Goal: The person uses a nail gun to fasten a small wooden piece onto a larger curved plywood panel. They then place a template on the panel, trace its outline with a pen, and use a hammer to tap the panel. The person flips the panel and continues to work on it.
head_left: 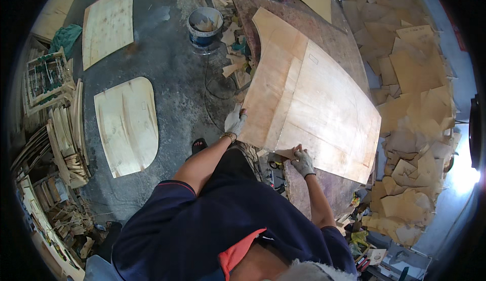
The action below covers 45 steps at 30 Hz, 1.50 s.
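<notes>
A large light-brown plywood sheet [324,104] lies at a slant over the worktable [349,53], one corner reaching beyond the table's left side. Along it runs a seam, and a small rectangle is drawn near its far edge. My left hand [235,120], in a pale work glove, grips the sheet's left edge. On the near edge, my right hand [304,161], also gloved, is closed around the plywood, fingertips on top. A small pointed brown piece [286,153] shows beside the right fingertips; whether it belongs to the sheet I cannot tell.
On the concrete floor to the left lie a rounded plywood panel [126,126] and another panel [109,25]. A bucket [205,27] stands beyond my left hand, near a dark cable. Wood strips [66,139] crowd the far left; patterns [417,58] cover the right wall.
</notes>
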Motion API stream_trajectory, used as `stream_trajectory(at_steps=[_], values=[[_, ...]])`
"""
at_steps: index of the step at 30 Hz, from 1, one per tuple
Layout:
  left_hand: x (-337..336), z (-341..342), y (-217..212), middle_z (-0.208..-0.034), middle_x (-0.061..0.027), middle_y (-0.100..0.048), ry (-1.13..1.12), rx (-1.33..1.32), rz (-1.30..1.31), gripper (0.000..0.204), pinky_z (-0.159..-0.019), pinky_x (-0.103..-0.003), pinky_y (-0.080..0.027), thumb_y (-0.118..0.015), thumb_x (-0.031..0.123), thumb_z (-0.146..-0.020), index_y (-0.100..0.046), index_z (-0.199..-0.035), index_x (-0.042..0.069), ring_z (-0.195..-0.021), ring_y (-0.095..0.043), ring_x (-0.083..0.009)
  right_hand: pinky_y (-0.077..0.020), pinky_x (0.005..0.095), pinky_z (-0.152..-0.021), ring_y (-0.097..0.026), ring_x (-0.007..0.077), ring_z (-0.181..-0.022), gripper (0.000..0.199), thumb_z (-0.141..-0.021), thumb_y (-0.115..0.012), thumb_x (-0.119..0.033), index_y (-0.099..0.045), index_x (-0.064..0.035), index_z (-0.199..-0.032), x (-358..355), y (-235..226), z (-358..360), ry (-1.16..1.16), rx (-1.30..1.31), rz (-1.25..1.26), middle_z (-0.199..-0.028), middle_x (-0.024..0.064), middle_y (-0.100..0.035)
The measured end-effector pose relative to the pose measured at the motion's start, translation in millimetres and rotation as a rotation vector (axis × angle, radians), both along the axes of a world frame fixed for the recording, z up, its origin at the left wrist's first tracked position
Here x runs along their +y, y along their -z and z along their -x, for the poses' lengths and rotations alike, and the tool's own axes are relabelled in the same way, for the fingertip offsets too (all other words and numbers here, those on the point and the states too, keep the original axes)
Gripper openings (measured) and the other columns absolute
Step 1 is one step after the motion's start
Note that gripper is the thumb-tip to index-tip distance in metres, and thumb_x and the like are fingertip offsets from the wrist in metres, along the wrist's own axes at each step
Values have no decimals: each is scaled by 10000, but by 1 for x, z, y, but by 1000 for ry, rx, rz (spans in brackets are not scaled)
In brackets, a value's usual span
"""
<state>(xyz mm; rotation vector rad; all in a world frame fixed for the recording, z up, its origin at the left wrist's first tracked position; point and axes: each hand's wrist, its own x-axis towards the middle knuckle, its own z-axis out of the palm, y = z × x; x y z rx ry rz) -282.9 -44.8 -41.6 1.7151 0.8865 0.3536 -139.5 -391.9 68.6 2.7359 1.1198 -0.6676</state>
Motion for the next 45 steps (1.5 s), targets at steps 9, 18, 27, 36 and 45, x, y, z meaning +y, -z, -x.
stream_trajectory(at_steps=[9, 18, 27, 36, 45], values=[[0, 4, -1, -934, -213, -698, -4, 49, -8, 523, -739, -529, -497, -556, 421, -998, -503, -1397, 88, -881, -667, -443, -550, 474, -848, -677, 385, -1014, 402, -783, -700, -493, -790, -125, -917, 67, -16, -6, 13, 21, 220, -1023, 234, -732], [25, 6, 24, -1089, -194, -665, 291, -195, 535, 618, -889, -403, -513, -614, 497, -971, -529, -1363, 26, -985, -633, -311, -526, 510, -931, -702, 423, -988, 663, -886, -511, -712, -800, -127, -1000, 123, -7, 12, 173, 26, 376, -1027, 225, -743], [171, 9, 7, -1091, -98, -675, 756, 172, 1008, 478, -680, -324, -564, -644, 407, -971, -550, -1328, 104, -834, -703, -206, -477, 521, -989, -628, 477, -1111, 617, -959, -565, -542, -661, 11, -1214, 167, -3, 49, 805, 67, 219, -1349, 404, -521], [452, 62, 52, -987, -102, -695, 132, 470, 604, 364, -599, -326, -535, -672, 423, -969, -593, -1193, 147, -644, -655, -185, -312, 546, -1186, -286, 582, -1436, 857, -959, -593, -524, -319, 41, -1543, 302, 29, 169, 950, -94, 32, -1571, 373, -292], [495, -29, -4, -1012, -90, -715, 28, 199, 621, 441, -683, -313, -541, -669, 427, -978, -601, -1233, 74, -766, -672, -157, -267, 515, -1214, -297, 483, -1481, 844, -985, -575, -479, -275, 57, -1563, 318, 32, 154, 1107, -341, -286, -1574, 336, -336]])
